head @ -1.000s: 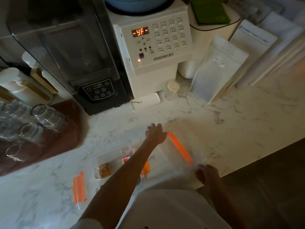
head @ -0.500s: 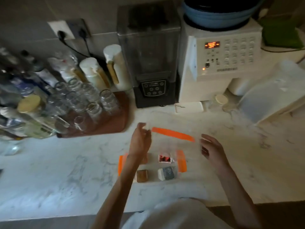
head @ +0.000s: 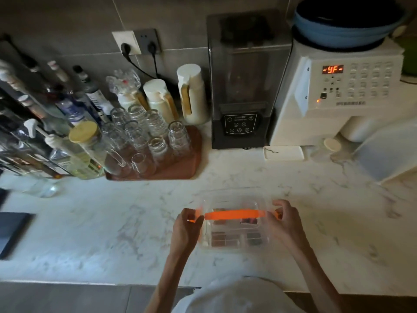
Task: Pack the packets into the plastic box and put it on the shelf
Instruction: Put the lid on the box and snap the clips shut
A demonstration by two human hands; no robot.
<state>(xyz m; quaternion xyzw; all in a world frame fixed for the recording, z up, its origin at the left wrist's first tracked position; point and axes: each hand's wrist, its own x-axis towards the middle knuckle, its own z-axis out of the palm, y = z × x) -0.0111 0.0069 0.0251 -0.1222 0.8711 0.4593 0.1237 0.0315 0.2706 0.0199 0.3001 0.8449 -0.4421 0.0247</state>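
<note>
A clear plastic box (head: 234, 245) stands on the marble counter near its front edge, with several small packets (head: 225, 237) visible through its clear lid. An orange handle (head: 234, 215) runs across the top of the lid. My left hand (head: 186, 227) grips the box's left side at an orange clip. On the opposite side, my right hand (head: 285, 219) curls round the right end of the lid and handle.
A brown tray (head: 180, 170) of upturned glasses sits behind to the left, beside several bottles (head: 74, 141). A blender (head: 244, 86) and a white machine (head: 338, 93) stand at the back, with white bags (head: 388, 152) at right. The counter edge (head: 90, 282) runs close below.
The lid with the orange handle has come down onto the box over the packets. Both hands moved in to grip its two sides.
</note>
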